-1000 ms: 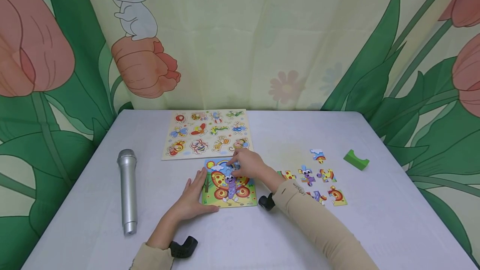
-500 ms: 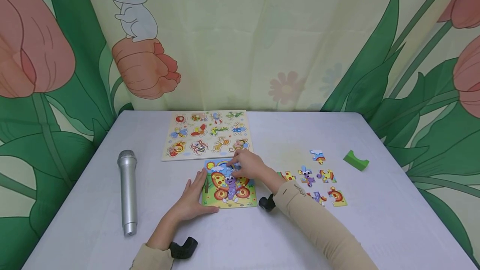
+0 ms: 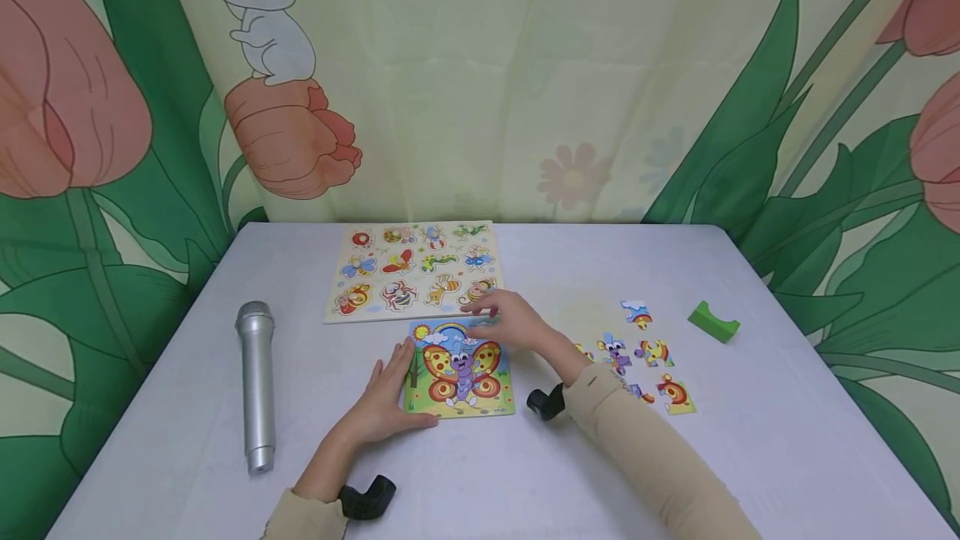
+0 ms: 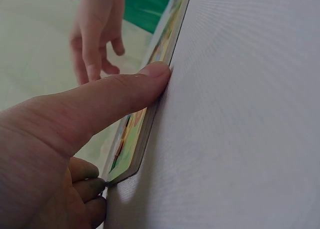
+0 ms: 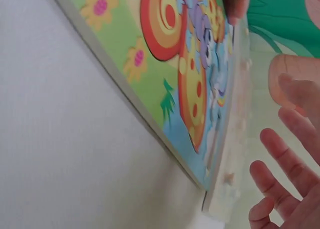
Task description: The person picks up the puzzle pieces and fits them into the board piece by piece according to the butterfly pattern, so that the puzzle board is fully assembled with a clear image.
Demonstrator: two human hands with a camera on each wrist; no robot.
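The square butterfly puzzle (image 3: 463,382) lies flat on the table, with a sun and rainbow along its top. My left hand (image 3: 386,398) steadies its lower left corner: the fingers lie along the left edge, and the straight thumb (image 4: 110,99) touches the near edge in the left wrist view. Above the puzzle's upper right corner is my right hand (image 3: 521,323), apart from the board. Its fingers are loosely spread, as the right wrist view of that hand (image 5: 290,184) shows, with nothing between them. Loose jigsaw pieces, including a purple one (image 3: 615,352) and a snail-like swirl one (image 3: 677,394), lie to the right.
Behind the puzzle lies a larger insect peg board (image 3: 416,273). A silver microphone (image 3: 257,390) stands lengthwise at the left. At the far right is a green arch block (image 3: 714,322). The right sleeve (image 3: 645,440) covers some of the loose pieces.
My right hand has lifted off the puzzle's top and shifted right, uncovering the rainbow and right wing; its fingers have loosened. The left hand stays in place.
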